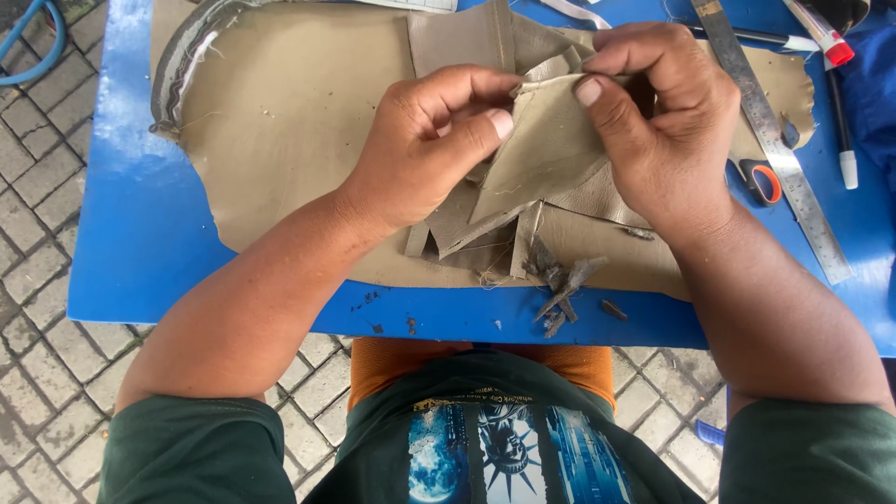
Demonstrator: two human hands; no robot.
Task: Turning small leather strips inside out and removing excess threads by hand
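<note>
**Tan leather pieces mid-handling**

Pinched in both hands: left hand (425, 140) and right hand (667, 121) closed on a small tan leather panel (546, 149), raised just above the large leather sheet (280, 121) on the blue desk (140, 243). Trimmed scraps (560, 280) already scattered near the edge; steel ruler (779, 149) and scissors (761, 179) set aside, several cut pieces lying loose.

A bright blue surface (140, 252) stands outdoors on a floor (37, 280) of grey paving blocks laid in a zigzag pattern (some joints look dark with dirt). Daylight glares off the blue paint. A blue hose (33, 42) curls at the upper left corner.
</note>
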